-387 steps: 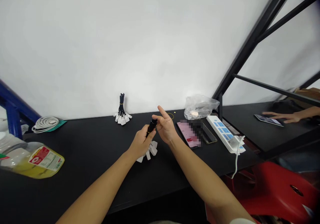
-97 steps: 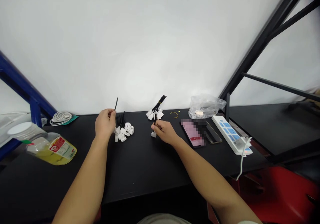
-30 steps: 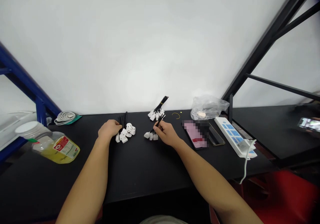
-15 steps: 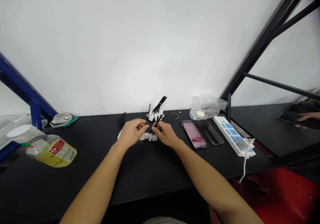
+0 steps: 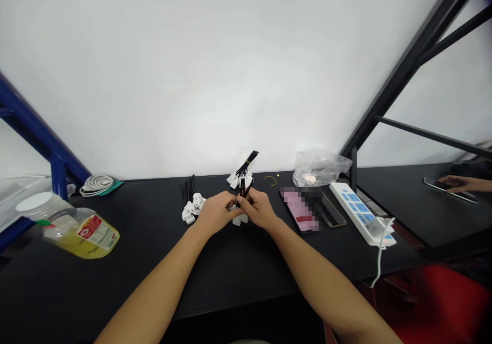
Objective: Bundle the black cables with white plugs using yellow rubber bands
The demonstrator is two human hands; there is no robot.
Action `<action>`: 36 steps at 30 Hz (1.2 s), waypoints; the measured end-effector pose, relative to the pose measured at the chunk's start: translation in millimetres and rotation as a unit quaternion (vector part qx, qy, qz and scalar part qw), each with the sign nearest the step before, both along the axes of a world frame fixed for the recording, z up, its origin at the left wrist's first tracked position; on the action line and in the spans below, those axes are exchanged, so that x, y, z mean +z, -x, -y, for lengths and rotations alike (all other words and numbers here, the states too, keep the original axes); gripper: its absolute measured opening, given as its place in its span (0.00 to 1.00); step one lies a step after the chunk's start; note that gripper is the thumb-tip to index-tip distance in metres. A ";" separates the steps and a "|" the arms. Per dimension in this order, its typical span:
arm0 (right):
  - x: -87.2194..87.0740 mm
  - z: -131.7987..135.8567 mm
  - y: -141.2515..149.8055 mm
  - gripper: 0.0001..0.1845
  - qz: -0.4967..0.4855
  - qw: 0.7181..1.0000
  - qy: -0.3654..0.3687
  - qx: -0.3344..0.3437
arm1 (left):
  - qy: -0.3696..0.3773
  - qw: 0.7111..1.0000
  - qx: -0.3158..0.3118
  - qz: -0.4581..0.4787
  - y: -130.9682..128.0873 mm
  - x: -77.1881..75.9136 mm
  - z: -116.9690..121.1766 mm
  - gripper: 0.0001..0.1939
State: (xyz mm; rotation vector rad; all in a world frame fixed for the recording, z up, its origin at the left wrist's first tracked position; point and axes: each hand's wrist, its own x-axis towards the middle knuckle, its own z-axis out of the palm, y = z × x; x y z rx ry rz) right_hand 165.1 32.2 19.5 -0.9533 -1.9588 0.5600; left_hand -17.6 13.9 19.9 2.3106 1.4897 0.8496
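Head view: right hand (image 5: 260,209) clenches thin black cables with white plugs (image 5: 242,187); left hand (image 5: 217,215) presses alongside, its grip hidden behind the fingers.

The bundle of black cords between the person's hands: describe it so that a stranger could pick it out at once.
On the long black table below the white wall, find the person's left hand and right hand meeting near the middle. The bundle of black cords stands upright between them, its white plugs showing below the hands. Unlike the bundle to the left and the bundle behind, it sits between the hands.
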 end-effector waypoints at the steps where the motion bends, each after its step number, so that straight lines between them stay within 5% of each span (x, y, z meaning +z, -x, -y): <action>1: 0.1 0.1 0.1 0.13 -0.007 1.000 0.006 -0.007 | 0.018 1.000 -0.003 -0.018 -0.6 -0.5 0.5 0.16; 9: -2.7 -0.6 3.0 0.15 0.012 1.000 0.014 -0.002 | 0.115 0.991 -0.007 -0.070 4.8 5.8 0.4 0.32; 14: -3.6 -2.3 1.7 0.15 0.019 0.999 0.030 -0.008 | 0.039 0.967 0.250 -0.032 59.4 23.2 -14.3 0.30; 17: -4.6 -3.1 2.3 0.16 0.010 0.999 0.035 -0.010 | 0.133 0.923 0.350 -0.087 97.0 12.1 -30.4 0.31; 20: -5.1 -3.2 2.9 0.17 0.010 0.999 0.035 -0.012 | 0.246 0.905 0.338 -0.084 120.1 -4.7 -42.6 0.25; 23: -5.2 -3.1 2.7 0.18 0.011 0.999 0.034 -0.013 | 0.252 0.906 0.334 -0.069 127.7 -10.7 -45.4 0.16; 31: -5.6 -3.9 2.3 0.17 0.018 1.000 0.023 -0.008 | 0.093 0.940 0.326 0.044 109.3 11.4 -32.9 0.14; 36: -6.2 -3.4 2.5 0.17 0.019 0.999 0.030 -0.010 | -0.002 0.958 0.181 0.223 57.7 15.8 -17.1 0.18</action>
